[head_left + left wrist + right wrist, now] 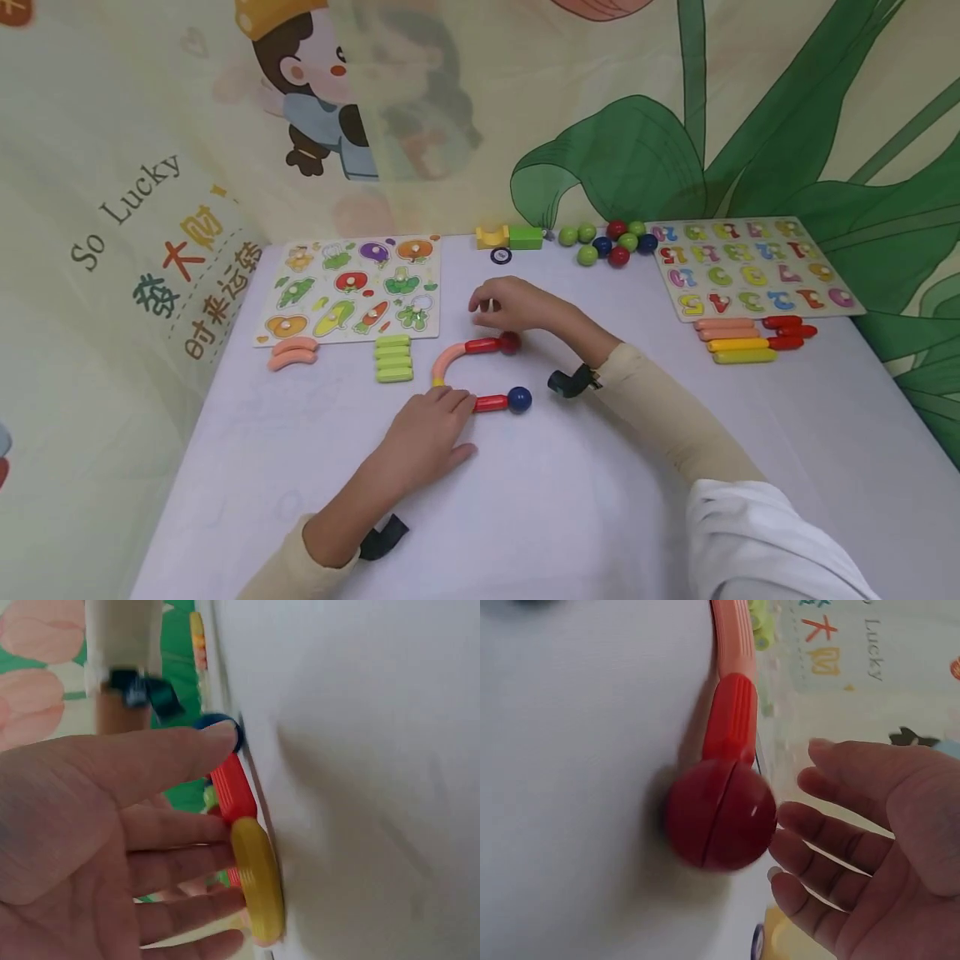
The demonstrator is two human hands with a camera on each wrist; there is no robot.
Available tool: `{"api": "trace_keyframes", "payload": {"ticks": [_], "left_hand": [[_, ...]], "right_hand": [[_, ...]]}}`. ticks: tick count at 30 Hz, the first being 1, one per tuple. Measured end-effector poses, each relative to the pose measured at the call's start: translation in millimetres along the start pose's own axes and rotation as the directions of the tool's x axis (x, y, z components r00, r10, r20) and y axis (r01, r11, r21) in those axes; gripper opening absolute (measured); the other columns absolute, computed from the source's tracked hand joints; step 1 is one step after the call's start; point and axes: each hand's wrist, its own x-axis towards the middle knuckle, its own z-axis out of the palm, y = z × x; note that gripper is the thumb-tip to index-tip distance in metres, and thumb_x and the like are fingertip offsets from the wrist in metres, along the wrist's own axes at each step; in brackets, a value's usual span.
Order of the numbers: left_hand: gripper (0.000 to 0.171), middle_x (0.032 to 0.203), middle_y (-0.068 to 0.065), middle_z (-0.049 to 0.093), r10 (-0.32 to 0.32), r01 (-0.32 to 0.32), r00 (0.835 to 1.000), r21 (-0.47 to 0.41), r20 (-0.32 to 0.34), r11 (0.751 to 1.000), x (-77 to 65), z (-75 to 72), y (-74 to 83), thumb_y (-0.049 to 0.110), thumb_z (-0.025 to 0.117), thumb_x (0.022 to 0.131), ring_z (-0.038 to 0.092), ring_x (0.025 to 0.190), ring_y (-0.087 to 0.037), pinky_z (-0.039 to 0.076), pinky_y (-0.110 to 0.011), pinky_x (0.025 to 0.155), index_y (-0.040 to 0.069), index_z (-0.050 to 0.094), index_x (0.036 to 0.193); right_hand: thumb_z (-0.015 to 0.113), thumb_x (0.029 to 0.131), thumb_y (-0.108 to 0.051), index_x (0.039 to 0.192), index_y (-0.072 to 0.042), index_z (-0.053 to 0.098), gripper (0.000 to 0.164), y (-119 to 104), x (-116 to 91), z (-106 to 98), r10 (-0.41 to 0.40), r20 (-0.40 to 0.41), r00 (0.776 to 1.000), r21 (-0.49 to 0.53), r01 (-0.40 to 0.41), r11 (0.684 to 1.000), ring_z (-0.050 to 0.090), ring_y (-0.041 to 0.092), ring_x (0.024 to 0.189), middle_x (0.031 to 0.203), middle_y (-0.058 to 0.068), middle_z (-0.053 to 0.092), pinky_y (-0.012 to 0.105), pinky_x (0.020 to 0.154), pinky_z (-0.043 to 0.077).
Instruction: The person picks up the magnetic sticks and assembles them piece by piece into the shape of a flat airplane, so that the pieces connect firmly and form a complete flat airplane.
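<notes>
A U-shaped chain of toy building rods lies on the white table. Its upper arm has a red ball (510, 342), a red rod (482, 345) and a curved pink rod (447, 361). The lower arm has a curved yellow rod (259, 881), a second red rod (492, 403) and a dark blue ball (519, 400). My left hand (429, 435) rests over the yellow rod, fingers extended against it, hiding most of it in the head view. Just beyond the red ball, my right hand (519, 304) hovers with fingers loosely bent and holds nothing.
Behind stand a vegetable puzzle board (352, 292), yellow and green blocks (525, 238), several coloured balls (587, 256) and a number board (753, 271). Curved pink rods (292, 358) and green rods (393, 363) lie left; more rods (742, 356) lie right.
</notes>
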Motion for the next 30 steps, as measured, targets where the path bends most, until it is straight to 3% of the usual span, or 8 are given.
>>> {"api": "trace_keyframes", "payload": {"ticks": [6, 12, 18, 25, 30], "left_hand": [[0.087, 0.147, -0.008, 0.022, 0.066, -0.058, 0.993, -0.083, 0.098, 0.995, -20.9, 4.0, 3.7, 0.048, 0.068, 0.074, 0.015, 0.133, -0.03, 0.027, -0.046, 0.1, 0.011, 0.029, 0.141], [0.086, 0.148, -0.006, 0.017, 0.094, -0.082, 0.992, -0.136, 0.082, 0.987, -25.7, 5.6, 0.0, 0.045, 0.069, 0.075, 0.011, 0.135, -0.028, 0.024, -0.046, 0.101, 0.01, 0.027, 0.142], [0.082, 0.148, -0.008, 0.017, 0.109, -0.101, 0.993, -0.134, 0.054, 0.986, -26.5, 5.7, -1.8, 0.045, 0.066, 0.078, 0.012, 0.134, -0.028, 0.023, -0.044, 0.102, 0.008, 0.03, 0.141], [0.081, 0.148, -0.008, 0.016, 0.11, -0.102, 0.992, -0.125, 0.058, 0.987, -26.9, 8.1, -1.5, 0.045, 0.065, 0.078, 0.011, 0.134, -0.029, 0.022, -0.043, 0.103, 0.007, 0.03, 0.14], [0.08, 0.148, -0.008, 0.015, 0.112, -0.103, 0.991, -0.122, 0.07, 0.987, -26.2, 8.9, -1.7, 0.045, 0.064, 0.079, 0.01, 0.135, -0.029, 0.021, -0.043, 0.103, 0.006, 0.03, 0.14]], "right_hand": [[0.058, 0.088, -0.023, 0.105, -0.015, 0.066, 0.02, -25.5, 45.6, 7.1, -0.092, 0.112, 0.989, -0.032, 0.096, 0.995, 0.051, 0.012, 0.079, 0.088, -0.005, 0.059, 0.021, 0.069, 0.043], [0.056, 0.089, -0.022, 0.116, -0.013, 0.061, 0.028, -50.8, 71.0, 27.8, -0.229, 0.173, 0.958, -0.093, 0.247, 0.964, 0.048, 0.01, 0.079, 0.09, -0.004, 0.057, 0.021, 0.07, 0.04], [0.055, 0.09, -0.019, 0.12, -0.013, 0.059, 0.031, -66.9, 76.2, 40.2, -0.283, 0.149, 0.947, -0.167, 0.306, 0.937, 0.045, 0.01, 0.077, 0.093, -0.004, 0.055, 0.021, 0.068, 0.037], [0.052, 0.09, -0.012, 0.111, -0.01, 0.063, 0.024, -75.1, 72.6, 48.9, -0.36, 0.111, 0.926, -0.276, 0.376, 0.884, 0.048, 0.009, 0.081, 0.093, -0.003, 0.06, 0.021, 0.077, 0.038], [0.051, 0.089, -0.007, 0.115, -0.01, 0.061, 0.027, -76.8, 68.1, 52.2, -0.342, 0.078, 0.936, -0.321, 0.349, 0.88, 0.053, 0.007, 0.091, 0.102, -0.002, 0.061, 0.024, 0.085, 0.039]]}}
